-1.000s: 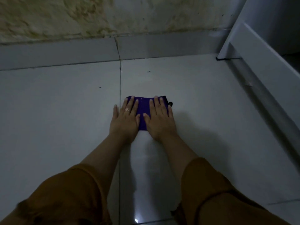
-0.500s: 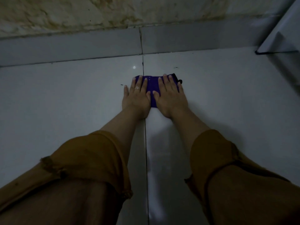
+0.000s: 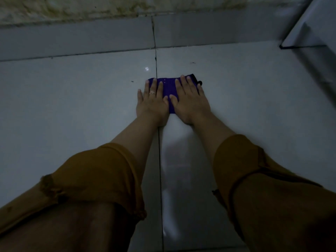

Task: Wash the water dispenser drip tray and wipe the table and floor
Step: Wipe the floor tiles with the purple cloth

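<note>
Left of the fingers, the grey tiled floor (image 3: 72,106) lies bare except for a dark speck (image 3: 132,81), which sits just beyond the left little finger. The left sleeve (image 3: 91,179) is rolled up the forearm, probably to keep it off the damp tiles.

The left hand (image 3: 152,104) lies flat with its fingers (image 3: 154,86) straight and spread, grasping nothing. It presses the left half of a folded purple cloth (image 3: 168,88) onto the floor. A ring (image 3: 152,92) shows on one finger. A grout line (image 3: 158,142) runs under this hand and on towards the skirting tile (image 3: 72,39) past the fingertips.

The cloth lies under both palms, with only its middle and far edge showing between and ahead of the fingers. The right hand (image 3: 189,102) mirrors the left, open and flat, with its thumb almost touching the other thumb. Two flat palms put body weight evenly on the cloth, which suits scrubbing better than a pinch would. Behind the wrists a glossy band (image 3: 174,160) looks damp.

Just right of the right fingers, a small dark loop (image 3: 200,82) sticks out from the cloth's corner. Well to the right stands the foot of a white unit (image 3: 318,24). This looks like the floor-wiping step, and neither the drip tray nor the table is in view.
</note>
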